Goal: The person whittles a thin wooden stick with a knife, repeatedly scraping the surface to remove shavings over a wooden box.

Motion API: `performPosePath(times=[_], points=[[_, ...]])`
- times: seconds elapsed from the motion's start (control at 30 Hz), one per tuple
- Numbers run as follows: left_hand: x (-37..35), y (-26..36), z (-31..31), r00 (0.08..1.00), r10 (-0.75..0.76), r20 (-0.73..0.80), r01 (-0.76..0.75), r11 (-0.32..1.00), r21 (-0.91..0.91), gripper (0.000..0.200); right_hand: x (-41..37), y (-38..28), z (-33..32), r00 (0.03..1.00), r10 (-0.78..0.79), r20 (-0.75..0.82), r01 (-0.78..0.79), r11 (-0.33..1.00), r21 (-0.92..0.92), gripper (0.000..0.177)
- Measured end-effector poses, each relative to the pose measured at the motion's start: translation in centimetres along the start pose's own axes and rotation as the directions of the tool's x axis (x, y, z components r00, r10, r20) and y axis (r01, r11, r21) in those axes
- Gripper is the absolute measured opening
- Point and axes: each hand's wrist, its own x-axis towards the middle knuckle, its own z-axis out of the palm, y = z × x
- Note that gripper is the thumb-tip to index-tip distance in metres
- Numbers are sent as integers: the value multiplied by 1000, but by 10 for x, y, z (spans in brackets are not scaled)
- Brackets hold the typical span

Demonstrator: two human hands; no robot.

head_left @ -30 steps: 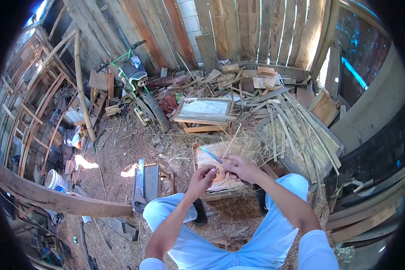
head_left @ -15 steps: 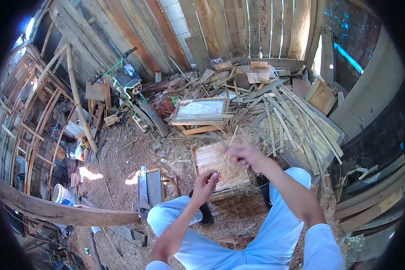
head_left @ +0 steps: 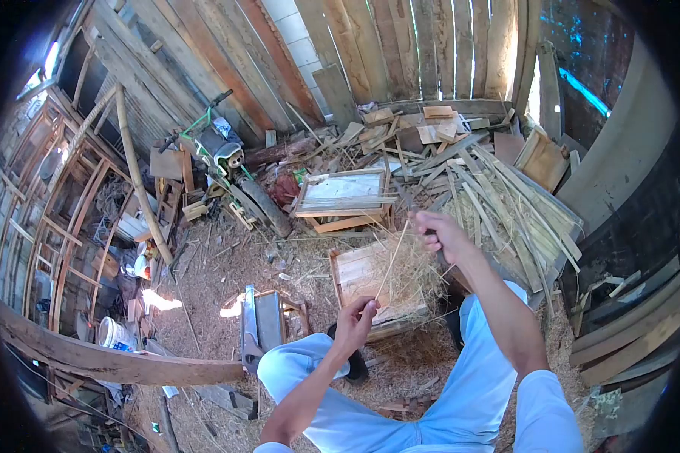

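Observation:
My left hand [head_left: 355,323] is closed, pinching the lower end of a thin pale wooden strip [head_left: 391,266] between thumb and fingers. The strip slants up and to the right toward my other hand. In my right hand [head_left: 444,235] is a knife [head_left: 403,199], its blade pointing up and away past the strip's upper end and its dark handle showing below the fist. Beneath both hands lies a low wooden box [head_left: 355,270], its right part covered with fine shavings [head_left: 423,279].
A handsaw [head_left: 251,325] leans by a small framed panel [head_left: 270,321] at my left knee. Farther off lie a wooden frame with strips on it [head_left: 343,190], a large pile of slats [head_left: 506,211] and a green motorbike [head_left: 230,162]. A curved beam [head_left: 128,362] crosses the left side.
My right hand has moved up and away along the strip with the knife, opening the gap from my left hand. The whole view has shifted slightly.

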Motion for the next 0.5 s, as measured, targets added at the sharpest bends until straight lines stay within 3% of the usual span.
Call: performPosePath(times=[0.07, 0.17, 0.23, 0.3, 0.5], points=[[6, -10, -3, 1000, -15, -6, 14, 999, -50, 27, 1, -3, -11, 998, -62, -7, 63, 996, 58, 24], [14, -3, -3, 999, -44, -15, 42, 991, -126, 26, -12, 10, 6, 997, -36, 63, 35, 999, 25, 26], [17, 1, -4, 998, -54, -19, 51, 988, -143, 26, -22, 22, 27, 996, 3, 88, 2, 999, -52, 28], [21, 2, -4, 998, -55, -15, 52, 987, -153, 24, -25, 39, 41, 961, 170, 218, -122, 969, -217, 30], [18, 4, -3, 999, -22, -26, 18, 988, -153, 22, -19, 48, 47, 920, 215, 327, -187, 976, -115, 26]])
